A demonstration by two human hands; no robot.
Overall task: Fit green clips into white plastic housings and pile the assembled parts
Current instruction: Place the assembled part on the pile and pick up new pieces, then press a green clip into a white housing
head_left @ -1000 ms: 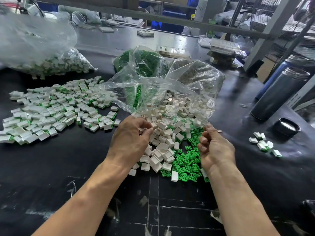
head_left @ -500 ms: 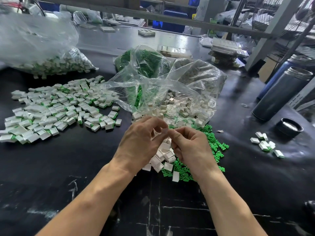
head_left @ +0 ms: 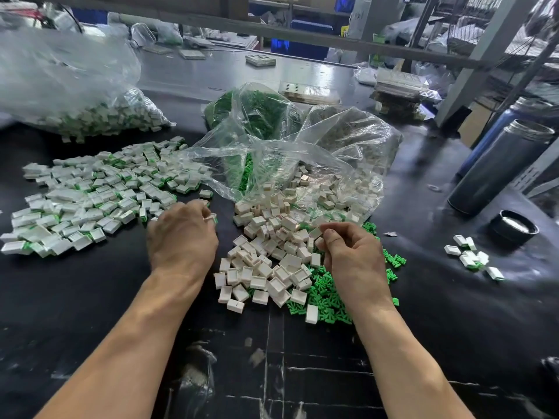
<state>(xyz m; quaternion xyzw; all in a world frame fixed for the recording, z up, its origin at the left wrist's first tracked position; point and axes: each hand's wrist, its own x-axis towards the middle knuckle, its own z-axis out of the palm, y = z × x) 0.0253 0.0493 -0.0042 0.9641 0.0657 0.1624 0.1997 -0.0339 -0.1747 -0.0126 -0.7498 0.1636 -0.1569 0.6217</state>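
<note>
A heap of empty white housings [head_left: 272, 261] lies in the middle of the black table, spilling from a clear bag. Loose green clips [head_left: 325, 300] are scattered at its lower right. My left hand [head_left: 181, 237] pinches an assembled part [head_left: 211, 219], white with a green end, at the right edge of the pile of assembled parts [head_left: 90, 198]. Over the housings, my right hand [head_left: 351, 255] hovers with curled fingers, its fingertips at a white housing [head_left: 316, 232].
A clear bag of green clips [head_left: 257, 113] and a clear bag of housings [head_left: 341, 146] lie behind the heap. A bag of assembled parts [head_left: 90, 116] sits far left. Two dark flasks [head_left: 499, 167], a cap [head_left: 514, 228] and a few assembled parts [head_left: 472, 257] stand right.
My hands were together over the housings; now they have parted. The left hand moved left to the assembled pile with a finished part, and the right moved right onto the housing heap.
</note>
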